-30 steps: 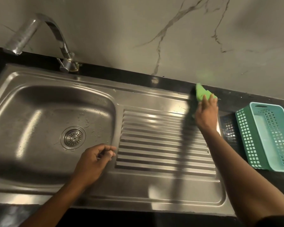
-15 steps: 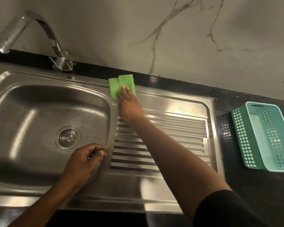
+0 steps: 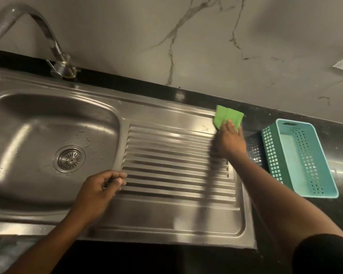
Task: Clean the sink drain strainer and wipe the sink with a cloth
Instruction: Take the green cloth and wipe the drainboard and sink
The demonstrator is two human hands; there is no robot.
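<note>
the green cloth [image 3: 228,115] lies folded flat on the far right corner of the steel drainboard [image 3: 176,161], its far edge lapping onto the black worktop [image 3: 269,115]. we take it that it sits there because the wipe is working along the raised back rim, where water would collect. the right hand [image 3: 229,142] presses it down with straight fingers [image 3: 228,125], nothing curled round the cloth, so the weight of the palm does the rubbing. the arm reaches long and diagonal across the ribs from the near right. the drain strainer [image 3: 70,158] sits seated in the floor of the basin [image 3: 28,119], well apart from both hands, with droplets around it. the left hand [image 3: 99,189] rests on the ridge between basin and drainboard, fingers curled in to meet the thumb. we cannot tell whether it pinches something small or merely braces the body. we judge the wiping under way, with the basin not yet done. beyond, a curved tap [image 3: 53,44] stands at the back left, and a teal perforated basket [image 3: 299,157] lies on the worktop just beside the drainboard's right edge
</note>
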